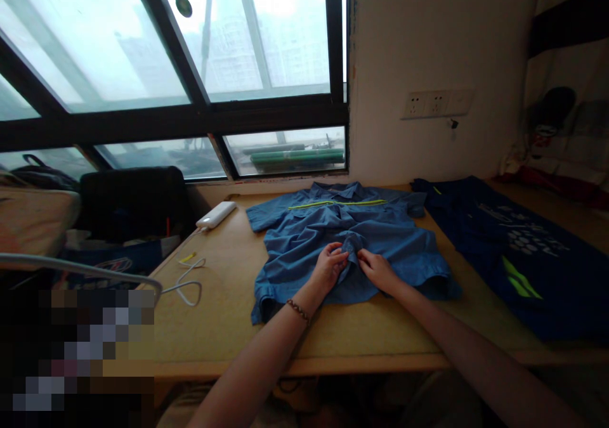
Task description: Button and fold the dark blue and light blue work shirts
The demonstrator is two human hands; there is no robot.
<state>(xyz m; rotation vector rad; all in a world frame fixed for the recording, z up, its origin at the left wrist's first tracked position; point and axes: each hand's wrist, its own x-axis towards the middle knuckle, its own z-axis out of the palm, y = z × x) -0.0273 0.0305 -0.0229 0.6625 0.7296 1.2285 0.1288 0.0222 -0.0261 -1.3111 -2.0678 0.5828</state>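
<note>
A blue short-sleeved shirt [304, 238] with a yellow-green stripe across the chest lies spread face up on the wooden table [228, 326], collar towards the window. Both hands meet at its front placket, near the lower middle. My left hand [329, 266], with a beaded bracelet at the wrist, pinches the cloth with bent fingers. My right hand [378, 268] pinches the same raised fold from the other side. The fabric bunches up between the two hands.
A dark blue garment [514, 250] with white and green print lies to the right of the shirt. A white power bank [216, 214] with a white cable [188, 282] sits at the table's left. Dark bags stand left of the table; wall sockets [435, 103] are behind it.
</note>
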